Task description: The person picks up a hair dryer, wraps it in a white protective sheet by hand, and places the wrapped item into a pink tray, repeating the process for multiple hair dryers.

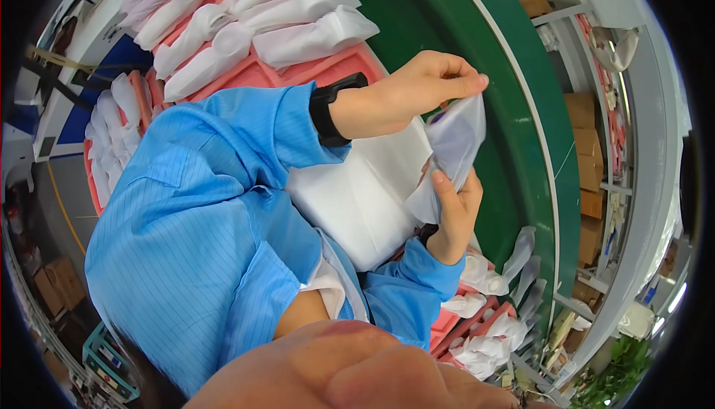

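Observation:
A thin white translucent pouch [463, 137] is stretched between my two hands. My left hand [417, 93], in the upper middle with a black band at the wrist, pinches the pouch's upper edge between thumb and fingers. Lower down, my right hand [457, 215] grips the other end, its thumb lying over the sheet. A small dark purple patch shows at the pouch near my left fingers; what it belongs to is hidden. Below and left of the hands lies a pile of white soft sheets [354, 197], close against my body.
Pink trays [316, 72] carry several white-wrapped items [316, 33] at the upper left. More wrapped pieces [488, 342] lie in pink trays at the lower right. A green work surface [514, 156] with a pale edge curves past my hands. Cardboard boxes [588, 157] fill shelving at the right.

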{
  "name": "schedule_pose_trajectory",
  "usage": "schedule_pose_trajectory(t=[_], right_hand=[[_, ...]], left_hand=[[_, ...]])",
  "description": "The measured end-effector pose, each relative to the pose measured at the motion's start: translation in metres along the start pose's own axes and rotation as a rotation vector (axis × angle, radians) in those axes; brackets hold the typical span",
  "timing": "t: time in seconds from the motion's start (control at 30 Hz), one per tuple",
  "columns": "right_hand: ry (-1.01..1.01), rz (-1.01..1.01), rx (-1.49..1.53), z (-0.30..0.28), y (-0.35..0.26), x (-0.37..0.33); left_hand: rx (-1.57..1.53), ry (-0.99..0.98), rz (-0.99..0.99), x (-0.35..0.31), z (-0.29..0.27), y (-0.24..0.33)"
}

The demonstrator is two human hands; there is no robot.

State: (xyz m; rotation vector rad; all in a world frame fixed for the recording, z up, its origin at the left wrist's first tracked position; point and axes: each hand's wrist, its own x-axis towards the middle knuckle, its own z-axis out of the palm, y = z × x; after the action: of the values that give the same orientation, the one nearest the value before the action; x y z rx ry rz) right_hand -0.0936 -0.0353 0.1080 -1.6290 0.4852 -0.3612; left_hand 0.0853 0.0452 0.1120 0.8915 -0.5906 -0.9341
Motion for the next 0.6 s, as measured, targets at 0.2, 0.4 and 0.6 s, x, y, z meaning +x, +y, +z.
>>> schedule_pose_trajectory(t=[0.2, 0.4, 0.6], right_hand=[[-0.189, 0.054, -0.050, 0.003, -0.006, -0.002], [-0.010, 0.048, -0.189, -0.017, 0.010, 0.012], [0.562, -0.134, -0.635, -0.081, 0.087, 0.051]], left_hand=[[-0.037, 0.113, -0.039, -0.016, -0.011, 0.005], [0.300, 0.103, 0.073, -0.005, -0.019, 0.005], [1.283, 0.276, 0.391, 0.075, -0.072, 0.021]])
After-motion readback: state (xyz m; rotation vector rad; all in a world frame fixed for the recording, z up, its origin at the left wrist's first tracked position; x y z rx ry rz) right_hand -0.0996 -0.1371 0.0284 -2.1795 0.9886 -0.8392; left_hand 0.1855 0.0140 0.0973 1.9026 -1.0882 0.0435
